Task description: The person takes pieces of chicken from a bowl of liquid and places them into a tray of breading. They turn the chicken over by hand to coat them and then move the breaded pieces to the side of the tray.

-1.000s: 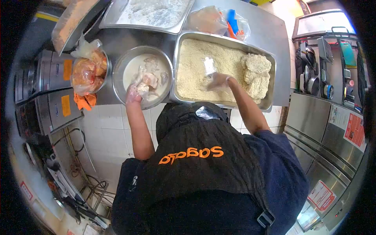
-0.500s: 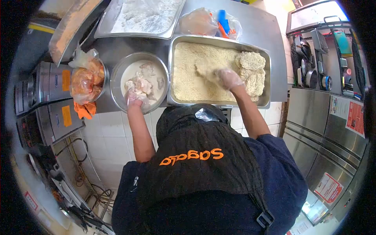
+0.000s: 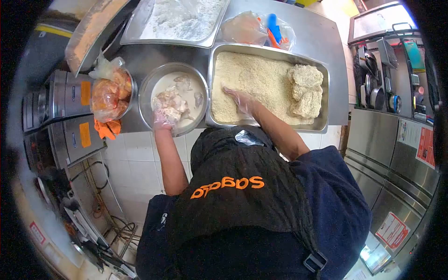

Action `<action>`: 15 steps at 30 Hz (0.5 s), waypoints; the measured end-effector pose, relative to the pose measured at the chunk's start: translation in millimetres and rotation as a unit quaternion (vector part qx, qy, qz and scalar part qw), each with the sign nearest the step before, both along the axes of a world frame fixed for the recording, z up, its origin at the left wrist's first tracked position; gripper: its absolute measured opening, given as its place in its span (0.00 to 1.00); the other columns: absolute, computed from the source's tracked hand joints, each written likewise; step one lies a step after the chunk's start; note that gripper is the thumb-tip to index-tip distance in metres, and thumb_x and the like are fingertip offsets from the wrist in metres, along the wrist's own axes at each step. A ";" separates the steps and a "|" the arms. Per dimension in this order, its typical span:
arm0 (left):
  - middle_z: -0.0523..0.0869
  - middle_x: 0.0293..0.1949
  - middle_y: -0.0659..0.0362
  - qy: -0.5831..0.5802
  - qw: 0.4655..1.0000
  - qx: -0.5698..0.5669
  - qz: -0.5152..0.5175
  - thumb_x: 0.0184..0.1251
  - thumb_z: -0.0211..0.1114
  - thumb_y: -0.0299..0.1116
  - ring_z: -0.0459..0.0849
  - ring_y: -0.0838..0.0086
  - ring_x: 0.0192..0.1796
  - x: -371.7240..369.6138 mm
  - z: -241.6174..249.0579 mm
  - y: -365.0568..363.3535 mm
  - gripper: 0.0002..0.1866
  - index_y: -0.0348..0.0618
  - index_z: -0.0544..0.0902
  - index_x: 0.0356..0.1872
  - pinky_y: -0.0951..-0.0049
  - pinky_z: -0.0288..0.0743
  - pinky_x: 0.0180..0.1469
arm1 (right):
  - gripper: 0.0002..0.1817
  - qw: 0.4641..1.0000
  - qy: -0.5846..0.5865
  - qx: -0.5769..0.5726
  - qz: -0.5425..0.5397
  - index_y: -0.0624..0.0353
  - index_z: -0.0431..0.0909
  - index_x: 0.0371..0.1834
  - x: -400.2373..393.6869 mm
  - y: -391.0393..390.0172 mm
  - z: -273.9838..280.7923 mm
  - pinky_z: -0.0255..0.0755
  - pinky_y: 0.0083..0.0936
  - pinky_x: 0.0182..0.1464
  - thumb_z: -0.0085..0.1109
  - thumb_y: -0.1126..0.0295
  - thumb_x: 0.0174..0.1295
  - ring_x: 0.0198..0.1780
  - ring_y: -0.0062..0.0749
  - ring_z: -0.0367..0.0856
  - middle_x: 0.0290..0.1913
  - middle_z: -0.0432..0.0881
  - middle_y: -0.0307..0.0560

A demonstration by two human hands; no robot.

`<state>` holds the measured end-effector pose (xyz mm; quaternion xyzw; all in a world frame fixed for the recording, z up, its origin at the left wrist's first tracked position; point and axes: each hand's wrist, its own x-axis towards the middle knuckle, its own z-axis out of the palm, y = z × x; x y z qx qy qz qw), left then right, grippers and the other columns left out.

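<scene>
My left hand, in a clear plastic glove, reaches into a round metal bowl of milky white liquid. Its fingers are closed round a pale piece of raw meat, which looks like chicken; more wet pieces lie in the liquid beyond it. My right hand, also gloved, lies on the breadcrumbs in a deep metal tray. Its fingers stretch out to the left and I see nothing held in them. Crumb-coated pieces are piled at the tray's right end.
Behind the bowl stands a tray of white flour. Plastic bags with a blue and orange item lie behind the crumb tray. On the left are a bowl of bagged orange-coloured food and an orange cloth or glove hanging over the counter edge.
My right hand has moved left across the breadcrumbs, away from the coated pieces, and its blur is gone. The left hand stays in the bowl with the meat. The view has shifted slightly.
</scene>
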<state>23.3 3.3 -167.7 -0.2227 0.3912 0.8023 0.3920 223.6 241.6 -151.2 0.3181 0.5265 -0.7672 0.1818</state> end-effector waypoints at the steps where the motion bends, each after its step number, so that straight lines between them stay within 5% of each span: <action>1: 0.65 0.65 0.58 -0.004 1.000 0.003 -0.001 0.71 0.41 0.46 0.62 0.64 0.67 3.3 8.5 3.7 0.25 0.47 0.63 0.65 0.61 0.52 0.69 | 0.34 0.990 0.015 -0.122 -0.069 0.57 0.57 0.67 -6.1 -1.1 -1.7 0.48 0.27 0.70 0.56 0.71 0.55 0.71 0.40 0.52 0.70 0.53 0.53; 2: 0.65 0.65 0.59 -0.007 1.000 0.005 -0.001 0.71 0.41 0.46 0.61 0.64 0.67 5.5 17.3 6.7 0.25 0.47 0.63 0.65 0.62 0.51 0.69 | 0.34 0.990 0.017 -0.124 -0.063 0.57 0.57 0.67 -5.1 2.7 -35.9 0.48 0.27 0.70 0.56 0.71 0.55 0.71 0.40 0.52 0.70 0.53 0.53; 4: 0.64 0.65 0.59 -0.012 1.000 0.010 -0.002 0.71 0.41 0.47 0.60 0.65 0.67 5.0 31.6 10.3 0.25 0.48 0.62 0.65 0.63 0.50 0.70 | 0.40 0.974 0.147 0.172 -0.022 0.61 0.57 0.66 7.3 20.2 -131.6 0.51 0.23 0.68 0.61 0.60 0.50 0.69 0.40 0.57 0.68 0.58 0.54; 5: 0.64 0.66 0.59 -0.016 1.000 0.012 -0.002 0.71 0.41 0.47 0.60 0.65 0.67 3.0 34.0 9.2 0.26 0.48 0.62 0.65 0.64 0.49 0.70 | 0.40 0.974 0.150 0.169 -0.018 0.61 0.57 0.66 11.0 31.4 -120.9 0.51 0.23 0.68 0.61 0.60 0.50 0.69 0.40 0.57 0.68 0.58 0.54; 6: 0.70 0.60 0.49 0.071 0.997 0.020 -0.034 0.70 0.44 0.47 0.70 0.58 0.60 -7.1 -11.2 -6.3 0.26 0.40 0.64 0.62 0.55 0.69 0.60 | 0.38 0.913 0.264 0.310 0.016 0.62 0.63 0.62 13.9 46.3 -95.6 0.56 0.29 0.65 0.62 0.55 0.49 0.63 0.40 0.64 0.62 0.66 0.55; 7: 0.70 0.60 0.49 0.071 0.997 0.019 -0.030 0.70 0.44 0.47 0.70 0.58 0.60 -5.4 -9.2 -6.6 0.26 0.40 0.64 0.62 0.55 0.69 0.60 | 0.37 0.818 0.368 0.439 0.048 0.64 0.69 0.57 11.7 56.1 -68.4 0.62 0.35 0.62 0.62 0.49 0.49 0.58 0.40 0.72 0.55 0.74 0.57; 8: 0.72 0.58 0.49 0.040 0.999 0.002 -0.014 0.69 0.47 0.44 0.73 0.58 0.57 -0.6 -3.3 -4.0 0.25 0.39 0.66 0.61 0.57 0.71 0.58 | 0.37 0.818 0.369 0.438 0.051 0.64 0.69 0.57 2.7 61.7 -41.9 0.62 0.35 0.62 0.62 0.49 0.49 0.58 0.40 0.72 0.55 0.74 0.57; 9: 0.73 0.56 0.49 0.008 1.000 -0.014 0.002 0.68 0.51 0.42 0.76 0.59 0.55 3.6 2.9 -2.2 0.24 0.39 0.67 0.60 0.59 0.74 0.55 | 0.35 0.916 0.161 0.366 0.011 0.63 0.73 0.53 -8.6 68.0 -17.0 0.63 0.36 0.61 0.63 0.48 0.48 0.57 0.42 0.73 0.53 0.76 0.58; 10: 0.73 0.56 0.49 0.008 1.000 -0.015 0.004 0.68 0.51 0.42 0.76 0.59 0.55 6.5 9.2 -2.1 0.24 0.39 0.67 0.60 0.59 0.74 0.55 | 0.33 0.960 -0.056 0.274 -0.031 0.63 0.77 0.48 -16.9 73.8 -7.0 0.64 0.38 0.59 0.63 0.46 0.46 0.56 0.43 0.74 0.50 0.77 0.60; 11: 0.75 0.54 0.49 0.035 0.997 -0.057 -0.036 0.65 0.55 0.37 0.78 0.60 0.51 9.1 15.1 -2.3 0.23 0.38 0.69 0.58 0.61 0.76 0.52 | 0.33 0.960 -0.056 0.273 -0.030 0.63 0.77 0.48 -23.8 83.4 -18.0 0.64 0.38 0.59 0.63 0.46 0.46 0.56 0.43 0.74 0.50 0.77 0.60; 13: 0.77 0.51 0.49 0.062 0.990 -0.098 -0.078 0.62 0.59 0.33 0.80 0.61 0.47 10.6 16.2 -2.3 0.22 0.38 0.70 0.57 0.63 0.78 0.49 | 0.28 0.830 -0.152 0.531 0.073 0.60 0.81 0.40 -33.8 105.0 -51.2 0.67 0.39 0.55 0.61 0.45 0.46 0.49 0.47 0.77 0.45 0.79 0.61; 15: 0.79 0.47 0.50 0.023 0.994 -0.080 -0.077 0.56 0.64 0.27 0.82 0.62 0.42 9.3 9.6 -2.3 0.23 0.36 0.72 0.55 0.65 0.79 0.45 | 0.28 0.801 -0.187 0.553 0.130 0.57 0.79 0.43 -33.4 100.2 -59.1 0.66 0.42 0.55 0.57 0.44 0.50 0.48 0.46 0.76 0.43 0.79 0.58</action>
